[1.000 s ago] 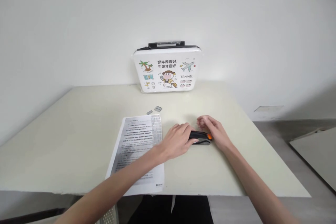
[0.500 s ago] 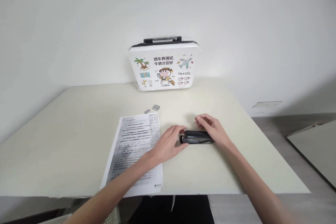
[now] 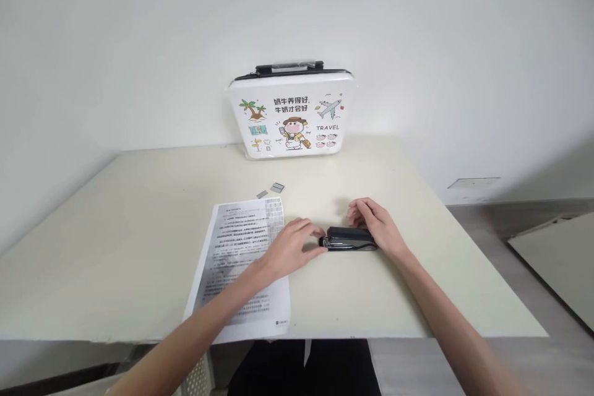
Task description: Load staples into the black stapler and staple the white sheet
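A black stapler [image 3: 349, 241] lies on the table, its upper part tilted so that metal shows along the near side. My left hand [image 3: 294, 246] has thumb and fingertips closed around its left end. My right hand [image 3: 375, 223] rests at the stapler's right end, covering that tip with the base of the thumb. Its fingers are curled in beyond the stapler, and whatever they may hold is hidden. Left of the stapler lies a printed sheet [image 3: 236, 229], partly under my left forearm. Small grey strips, which look like staples [image 3: 277, 187], lie above the sheet.
A white case [image 3: 292, 114] with cartoon prints and a black handle stands against the wall at the back of the pale table [image 3: 116, 241]. The table's front edge runs just before my lap. To the right, a light panel [image 3: 557, 253] stands beyond the table.
The stapler has tipped, exposing metal on its near side. My left hand has shifted slightly left with its fingers closer on the stapler's end. The view has moved a little.
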Tool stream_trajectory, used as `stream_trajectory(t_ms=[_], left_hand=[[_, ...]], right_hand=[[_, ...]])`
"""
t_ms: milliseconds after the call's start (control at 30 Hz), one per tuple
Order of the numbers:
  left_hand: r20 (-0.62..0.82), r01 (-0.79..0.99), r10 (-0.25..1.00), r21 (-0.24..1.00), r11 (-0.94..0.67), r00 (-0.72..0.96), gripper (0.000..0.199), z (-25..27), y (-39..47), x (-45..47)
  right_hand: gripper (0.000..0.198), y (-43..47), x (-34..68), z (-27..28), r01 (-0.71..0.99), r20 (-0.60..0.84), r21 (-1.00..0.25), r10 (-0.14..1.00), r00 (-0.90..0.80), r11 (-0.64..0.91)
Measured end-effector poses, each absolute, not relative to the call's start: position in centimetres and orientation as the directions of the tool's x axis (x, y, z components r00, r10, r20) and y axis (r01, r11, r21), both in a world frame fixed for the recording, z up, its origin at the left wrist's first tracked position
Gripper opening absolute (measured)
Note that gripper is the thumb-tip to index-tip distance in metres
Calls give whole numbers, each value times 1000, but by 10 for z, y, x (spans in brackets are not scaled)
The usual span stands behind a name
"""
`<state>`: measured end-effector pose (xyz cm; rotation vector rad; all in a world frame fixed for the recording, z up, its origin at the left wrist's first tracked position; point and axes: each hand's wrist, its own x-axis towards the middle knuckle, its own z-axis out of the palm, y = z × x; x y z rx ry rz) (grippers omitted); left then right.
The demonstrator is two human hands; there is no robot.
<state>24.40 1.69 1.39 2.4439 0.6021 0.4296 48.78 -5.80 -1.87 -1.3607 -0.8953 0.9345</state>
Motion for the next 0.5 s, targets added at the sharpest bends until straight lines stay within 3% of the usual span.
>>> stream_trajectory(t_ms=[333,500], left_hand=[[197,347,502,514,-784,842,14,15,19,245],[150,353,507,553,-755,849,13,26,25,214]], right_hand=[[50,-63,492,-16,-19,-27,-1000,934,356,-21],[53,-63,490,-13,-39,-37,-999,931,364,-25]])
